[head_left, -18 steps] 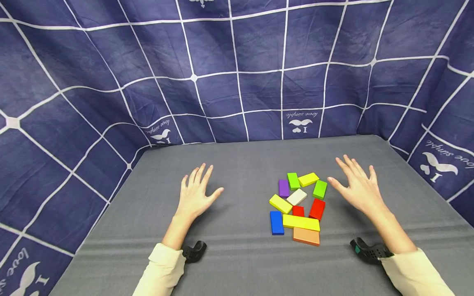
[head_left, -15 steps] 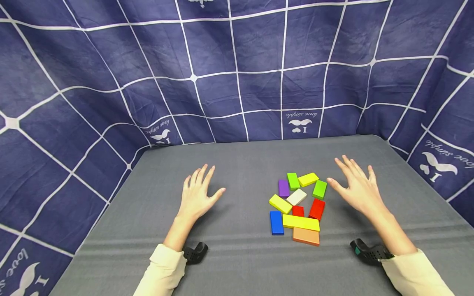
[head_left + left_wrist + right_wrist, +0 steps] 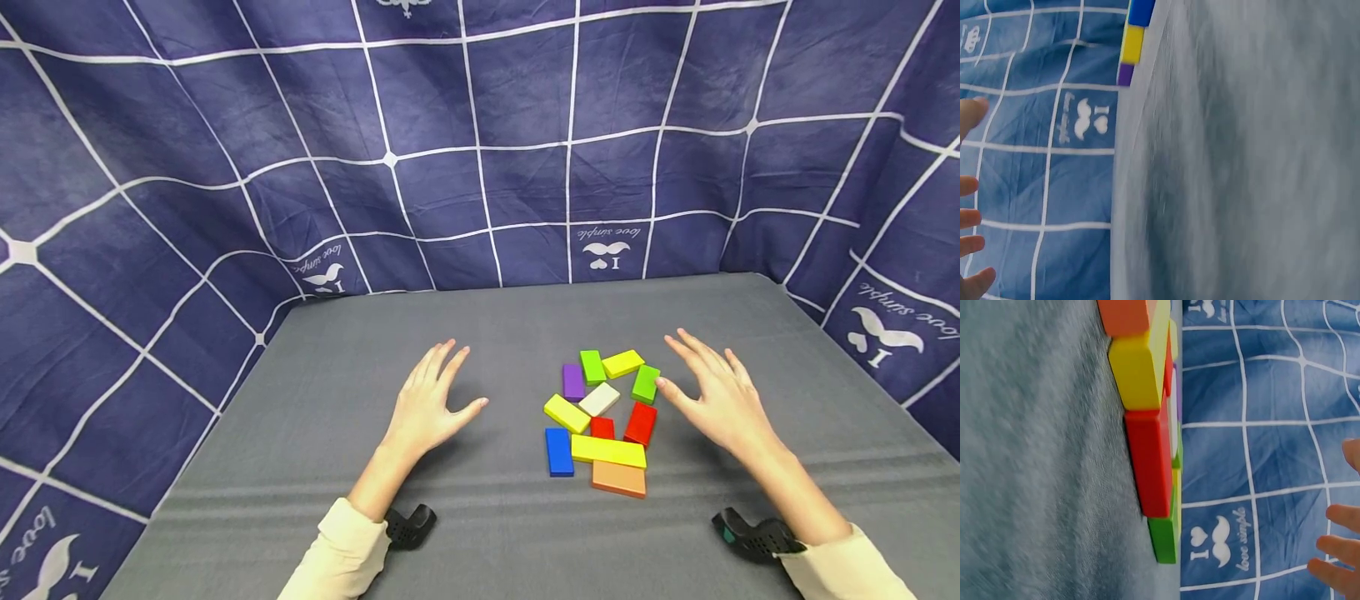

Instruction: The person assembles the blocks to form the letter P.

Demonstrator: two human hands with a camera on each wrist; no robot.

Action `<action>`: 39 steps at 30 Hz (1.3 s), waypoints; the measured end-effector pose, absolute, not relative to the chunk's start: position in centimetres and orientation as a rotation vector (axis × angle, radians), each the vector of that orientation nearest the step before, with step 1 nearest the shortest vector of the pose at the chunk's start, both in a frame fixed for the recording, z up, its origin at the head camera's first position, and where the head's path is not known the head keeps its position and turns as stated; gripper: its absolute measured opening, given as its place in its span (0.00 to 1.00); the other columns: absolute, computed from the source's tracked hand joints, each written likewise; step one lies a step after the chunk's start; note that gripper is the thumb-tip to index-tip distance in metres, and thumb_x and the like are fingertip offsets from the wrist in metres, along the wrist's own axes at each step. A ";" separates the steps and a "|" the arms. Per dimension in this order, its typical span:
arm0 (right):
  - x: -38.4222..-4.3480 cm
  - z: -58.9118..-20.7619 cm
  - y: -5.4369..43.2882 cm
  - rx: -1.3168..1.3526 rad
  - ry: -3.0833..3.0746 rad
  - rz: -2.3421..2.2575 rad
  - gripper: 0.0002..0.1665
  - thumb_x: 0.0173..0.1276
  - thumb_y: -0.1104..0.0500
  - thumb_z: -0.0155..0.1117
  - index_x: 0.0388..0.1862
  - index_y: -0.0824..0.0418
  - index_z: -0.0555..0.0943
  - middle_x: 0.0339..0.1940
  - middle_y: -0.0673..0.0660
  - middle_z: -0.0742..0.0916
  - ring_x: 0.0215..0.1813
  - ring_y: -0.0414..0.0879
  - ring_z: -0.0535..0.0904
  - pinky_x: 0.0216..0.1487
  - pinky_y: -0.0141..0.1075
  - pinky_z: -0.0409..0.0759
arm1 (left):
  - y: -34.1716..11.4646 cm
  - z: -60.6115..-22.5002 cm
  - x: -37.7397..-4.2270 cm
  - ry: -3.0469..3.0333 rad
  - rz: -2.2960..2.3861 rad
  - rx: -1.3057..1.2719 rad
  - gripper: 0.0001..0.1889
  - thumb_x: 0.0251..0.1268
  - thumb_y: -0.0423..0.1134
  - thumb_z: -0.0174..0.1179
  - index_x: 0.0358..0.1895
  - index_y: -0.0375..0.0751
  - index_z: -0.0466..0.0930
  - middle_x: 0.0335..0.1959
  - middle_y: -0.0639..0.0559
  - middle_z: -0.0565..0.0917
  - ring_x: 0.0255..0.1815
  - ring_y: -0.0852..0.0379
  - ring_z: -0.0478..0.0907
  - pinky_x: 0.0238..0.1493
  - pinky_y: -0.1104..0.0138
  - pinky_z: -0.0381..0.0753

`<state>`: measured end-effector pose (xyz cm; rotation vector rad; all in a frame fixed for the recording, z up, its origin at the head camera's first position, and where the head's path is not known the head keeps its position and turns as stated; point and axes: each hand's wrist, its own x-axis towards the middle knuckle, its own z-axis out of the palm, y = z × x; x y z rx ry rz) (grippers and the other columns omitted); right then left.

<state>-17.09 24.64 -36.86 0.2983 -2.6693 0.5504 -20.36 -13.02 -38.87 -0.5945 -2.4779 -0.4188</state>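
Note:
My left hand (image 3: 426, 408) hovers over the grey cloth left of a cluster of coloured blocks, fingers spread and holding nothing. On the cluster's right side hangs my right hand (image 3: 720, 404), also spread, its thumb near a green block (image 3: 646, 384). Nearest the left hand are a blue block (image 3: 559, 452), a yellow block (image 3: 567, 413) and a purple block (image 3: 573, 382). A long yellow block (image 3: 608, 451) lies in front, with an orange block (image 3: 618, 478) against it. A white block (image 3: 599, 400) sits mid-cluster. In the right wrist view a red block (image 3: 1149, 464) stands out.
A grey cloth (image 3: 495, 533) covers the table, with shallow creases running across its front. Behind and at both sides hangs a dark blue curtain (image 3: 525, 183) with white grid lines. Black wrist devices (image 3: 411, 527) are strapped at both cuffs.
My left hand has moved right, toward the blocks. The right hand has shifted slightly left and nearer the body. The blocks lie as before.

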 end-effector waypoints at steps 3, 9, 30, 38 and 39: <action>-16.6 -36.9 24.3 0.328 -2.648 0.557 0.36 0.63 0.44 0.56 0.67 0.56 0.63 0.67 0.63 0.68 0.62 0.62 0.67 0.69 0.57 0.45 | -12.1 -39.0 -20.1 -2.445 -0.450 -0.646 0.36 0.48 0.59 0.61 0.63 0.51 0.66 0.63 0.48 0.69 0.65 0.48 0.65 0.59 0.51 0.69; -15.8 -37.2 23.6 0.389 -2.584 0.574 0.34 0.60 0.48 0.60 0.65 0.55 0.67 0.65 0.60 0.71 0.61 0.58 0.68 0.69 0.53 0.51 | -10.5 -39.3 -19.4 -2.395 -0.507 -0.758 0.34 0.47 0.56 0.63 0.60 0.50 0.69 0.61 0.48 0.71 0.63 0.49 0.67 0.60 0.54 0.69; -13.7 -40.0 20.2 0.531 -2.668 0.602 0.23 0.54 0.51 0.67 0.51 0.51 0.77 0.55 0.52 0.79 0.55 0.53 0.74 0.53 0.53 0.71 | -6.4 -41.7 -17.2 -2.646 -0.639 -0.890 0.34 0.49 0.62 0.59 0.60 0.50 0.70 0.61 0.52 0.71 0.65 0.53 0.63 0.65 0.53 0.61; -13.6 -41.2 19.8 0.564 -2.768 0.622 0.20 0.54 0.49 0.68 0.47 0.45 0.78 0.47 0.45 0.81 0.46 0.44 0.78 0.44 0.46 0.78 | -5.5 -42.6 -16.8 -2.780 -0.840 -0.962 0.32 0.50 0.60 0.61 0.60 0.55 0.69 0.65 0.55 0.65 0.66 0.57 0.62 0.56 0.54 0.72; -13.6 -41.3 19.8 0.577 -2.778 0.626 0.20 0.54 0.49 0.68 0.47 0.44 0.77 0.47 0.44 0.80 0.46 0.43 0.78 0.43 0.45 0.78 | -5.4 -42.6 -16.8 -2.799 -0.855 -0.978 0.31 0.51 0.59 0.61 0.60 0.57 0.69 0.66 0.55 0.64 0.66 0.57 0.61 0.56 0.54 0.72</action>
